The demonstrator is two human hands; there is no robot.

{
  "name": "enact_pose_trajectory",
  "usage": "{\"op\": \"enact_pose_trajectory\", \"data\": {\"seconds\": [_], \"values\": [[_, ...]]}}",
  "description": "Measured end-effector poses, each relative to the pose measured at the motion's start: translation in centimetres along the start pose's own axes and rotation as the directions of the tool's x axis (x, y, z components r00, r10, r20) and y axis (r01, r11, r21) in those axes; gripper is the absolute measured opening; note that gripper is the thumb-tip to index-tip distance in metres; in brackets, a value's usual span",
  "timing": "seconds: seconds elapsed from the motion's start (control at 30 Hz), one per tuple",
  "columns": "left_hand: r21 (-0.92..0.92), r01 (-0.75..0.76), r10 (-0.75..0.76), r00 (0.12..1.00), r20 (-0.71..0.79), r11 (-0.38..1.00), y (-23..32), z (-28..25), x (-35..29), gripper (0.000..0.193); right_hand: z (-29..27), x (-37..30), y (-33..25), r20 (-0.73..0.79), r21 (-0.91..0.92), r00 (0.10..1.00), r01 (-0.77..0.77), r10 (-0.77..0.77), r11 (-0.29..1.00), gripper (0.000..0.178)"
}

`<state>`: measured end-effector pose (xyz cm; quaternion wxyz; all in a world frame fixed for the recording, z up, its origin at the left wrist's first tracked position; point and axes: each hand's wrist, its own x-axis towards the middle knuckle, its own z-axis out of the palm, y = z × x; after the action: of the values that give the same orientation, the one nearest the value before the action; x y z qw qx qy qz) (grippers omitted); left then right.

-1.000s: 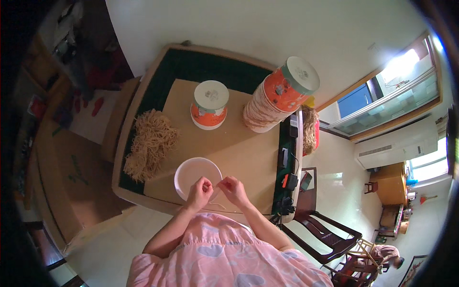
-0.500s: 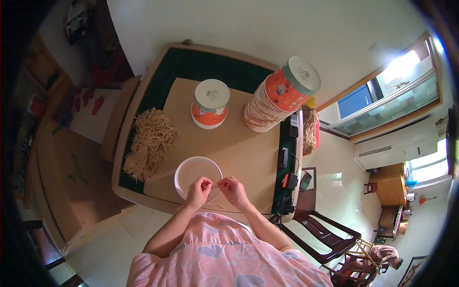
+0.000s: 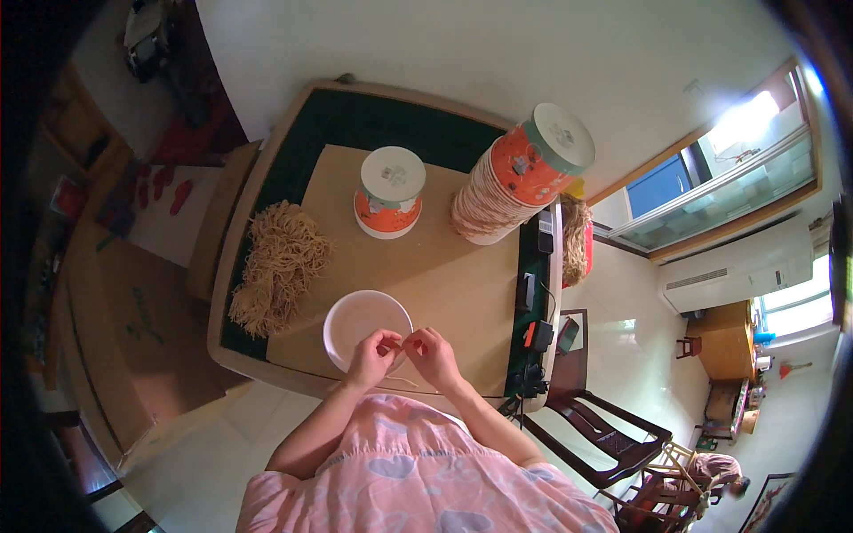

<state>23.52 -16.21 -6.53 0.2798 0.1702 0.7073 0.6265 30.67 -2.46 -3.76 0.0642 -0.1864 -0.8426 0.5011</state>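
Over the right rim of a white paper bucket (image 3: 354, 313), near the table's front edge, my two hands meet fingertip to fingertip. My left hand (image 3: 375, 355) pinches a short beige string (image 3: 402, 381), whose loose end trails below the fingers. My right hand (image 3: 432, 357) is closed in a pinch on the same string, most of it hidden by the fingers. A heap of crinkly beige strings (image 3: 280, 266) lies to the left on the cardboard sheet (image 3: 444, 284).
An upside-down orange-and-white bucket (image 3: 391, 191) stands on the cardboard. A tall leaning stack of similar buckets (image 3: 511, 182) is at the back right. Along the right edge lie a power strip and chargers (image 3: 538, 336). A dark wooden chair (image 3: 604, 435) stands right of the table.
My hands have drawn slightly closer together, and the bit of string between the fingertips shows less. The buckets and the heap stay in place.
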Motion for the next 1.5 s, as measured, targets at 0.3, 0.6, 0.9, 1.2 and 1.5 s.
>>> {"op": "enact_pose_trajectory", "data": {"seconds": [0.3,0.6,0.9,1.2,1.5], "values": [[0.161,-0.047,0.057,0.997,-0.056,0.986,0.3,-0.4,-0.4,0.009,0.3,0.3,1.1,0.011,0.080,0.997,-0.078,0.078,0.994,0.009],[0.193,-0.031,0.040,0.998,-0.043,0.981,0.0,-0.9,-0.3,0.009,0.5,0.5,-0.8,0.055,-0.152,0.983,0.183,-0.177,0.971,0.030],[0.190,-0.039,0.049,0.998,-0.048,0.981,-0.6,0.3,0.5,0.012,0.3,0.4,-1.1,0.028,-0.108,0.981,0.194,-0.192,0.975,0.036],[0.246,-0.018,0.034,0.998,-0.059,0.969,-0.4,0.8,0.8,0.008,0.1,0.3,-1.3,0.009,-0.160,0.981,0.191,-0.193,0.968,0.038],[0.207,0.018,-0.004,0.998,-0.069,0.978,-0.5,-0.2,0.7,0.007,0.0,0.2,-0.8,0.017,-0.163,0.986,0.167,-0.166,0.972,0.032]]}}
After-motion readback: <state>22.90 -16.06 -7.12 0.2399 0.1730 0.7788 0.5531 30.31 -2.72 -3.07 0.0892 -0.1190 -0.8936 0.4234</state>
